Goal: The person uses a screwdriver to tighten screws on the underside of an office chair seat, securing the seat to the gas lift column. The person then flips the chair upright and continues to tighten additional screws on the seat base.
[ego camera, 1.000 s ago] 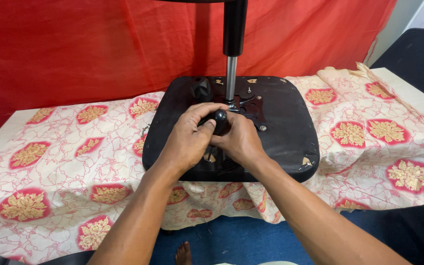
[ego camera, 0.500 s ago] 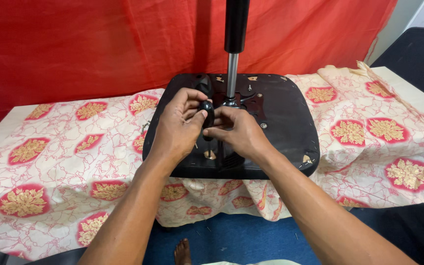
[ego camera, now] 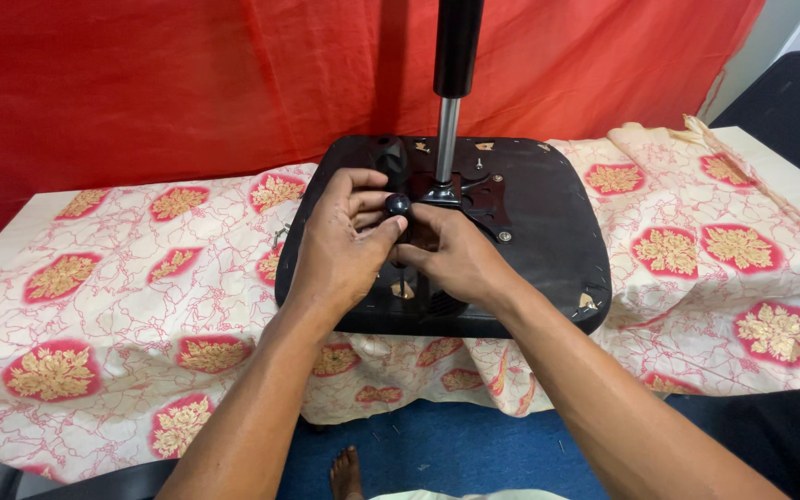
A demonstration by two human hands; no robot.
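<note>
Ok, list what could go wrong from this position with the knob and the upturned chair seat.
1. The round black knob is pinched only between fingertips of the left hand and right hand; it could slip and roll off.
2. The black seat base lies on the loose flowered cloth near the table edge; pushing may slide it.
3. The upright gas cylinder stands close to the hands and could be knocked.

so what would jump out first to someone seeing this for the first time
Probably the black chair seat lying upside down mid-table, with its gas-lift column standing straight up from the middle. Next, the left hand and right hand meeting over a small round black knob on its underside. Around them, the floral cream-and-pink tablecloth and the bright red curtain behind.
</note>
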